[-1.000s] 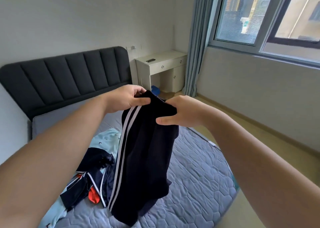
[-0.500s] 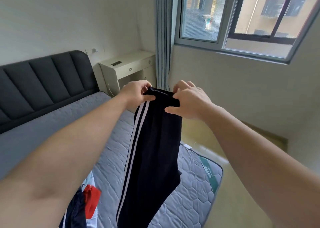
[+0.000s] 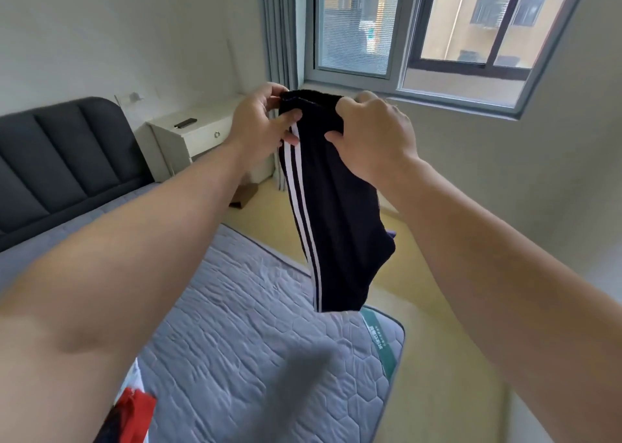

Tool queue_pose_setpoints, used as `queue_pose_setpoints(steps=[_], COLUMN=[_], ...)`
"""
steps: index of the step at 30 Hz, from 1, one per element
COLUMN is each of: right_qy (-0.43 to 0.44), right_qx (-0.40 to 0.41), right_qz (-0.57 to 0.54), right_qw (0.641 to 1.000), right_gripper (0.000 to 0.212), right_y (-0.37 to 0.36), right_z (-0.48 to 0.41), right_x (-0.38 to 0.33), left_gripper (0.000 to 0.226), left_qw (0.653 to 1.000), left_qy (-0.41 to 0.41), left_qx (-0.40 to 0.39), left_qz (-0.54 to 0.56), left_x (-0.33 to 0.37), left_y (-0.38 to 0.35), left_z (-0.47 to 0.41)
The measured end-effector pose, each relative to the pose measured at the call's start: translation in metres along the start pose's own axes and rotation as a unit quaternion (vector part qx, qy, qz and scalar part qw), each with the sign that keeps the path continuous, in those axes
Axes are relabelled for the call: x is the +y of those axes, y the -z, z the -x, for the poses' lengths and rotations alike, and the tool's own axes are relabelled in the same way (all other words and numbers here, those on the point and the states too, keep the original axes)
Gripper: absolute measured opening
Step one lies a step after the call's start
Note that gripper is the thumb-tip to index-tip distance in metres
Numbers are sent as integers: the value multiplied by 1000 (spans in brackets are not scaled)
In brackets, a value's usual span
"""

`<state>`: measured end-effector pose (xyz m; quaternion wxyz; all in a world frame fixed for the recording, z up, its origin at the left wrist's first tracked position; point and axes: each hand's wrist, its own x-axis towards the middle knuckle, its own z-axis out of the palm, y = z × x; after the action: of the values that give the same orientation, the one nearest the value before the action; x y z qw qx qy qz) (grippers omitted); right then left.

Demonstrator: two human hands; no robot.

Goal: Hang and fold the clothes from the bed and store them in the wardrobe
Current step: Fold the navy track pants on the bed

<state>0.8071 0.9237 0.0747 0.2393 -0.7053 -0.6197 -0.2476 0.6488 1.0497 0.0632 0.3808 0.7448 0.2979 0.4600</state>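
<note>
Dark navy shorts [image 3: 336, 213] with two white side stripes hang in the air above the foot of the bed [image 3: 255, 308]. My left hand [image 3: 259, 126] pinches the waistband at its left end. My right hand [image 3: 373, 136] grips the waistband at its right end, fingers curled over the cloth. The shorts' hem hangs free above the mattress and throws a shadow on it. A corner of the remaining clothes [image 3: 134, 409], red and white, shows at the bottom left under my left arm; the rest of that pile is hidden.
A dark padded headboard [image 3: 60, 160] stands at the left. A white bedside desk [image 3: 198, 133] with a small dark object on it sits by the grey curtain [image 3: 279, 28]. A window [image 3: 437, 35] fills the upper right. Yellow floor [image 3: 420, 308] runs beside the bed.
Both hands have lifted the shorts higher, so the hem now clears the mattress. My view has swung right, away from the clothes pile and toward the window.
</note>
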Motion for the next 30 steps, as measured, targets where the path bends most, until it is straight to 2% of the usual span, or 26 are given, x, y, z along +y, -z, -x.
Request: queue_pose_setpoints(steps=[4,8,10,14,16,19,22,24,26,27,30], right_qy=[29,59,70,11,-25,-52,-46,-41,-35,-31,-14], right_qx=[-14,-70,-127,-274,-355,-467,-549,-588,-602,-603,-608], right_qz=[-2,-30,-49,-117,-146,-127,-108,-109,-113,-117,-134], right_qw=[999,995,988,955,923,874,828,801,790,788,782], right_gripper=[23,21,33,57,61,48,48,46,41,39,38], right_y=[-5,-25,-45,-94,-124,-168,-204,-224,-240,-246,-259], right_z=[24,74,113,209,262,340,421,472,515,533,582], right_x=[-25,-76,-110,-185,-222,-270,-308,-330,-350,-360,-392], left_gripper=[22,31,33,18,17,22,23,31,31,27,16], left_qw=[996,979,960,899,871,833,796,781,761,744,662], left_qy=[39,155,229,391,464,538,594,613,633,648,704], left_qx=[-19,-14,-12,-23,5,59,72,95,127,147,226], left_qz=[79,133,158,195,162,113,90,75,69,77,124], left_x=[-14,-48,-74,-145,-185,-246,-298,-325,-347,-358,-381], left_y=[21,57,77,104,107,103,99,99,102,105,120], left_z=[40,109,155,266,325,410,491,541,587,611,680])
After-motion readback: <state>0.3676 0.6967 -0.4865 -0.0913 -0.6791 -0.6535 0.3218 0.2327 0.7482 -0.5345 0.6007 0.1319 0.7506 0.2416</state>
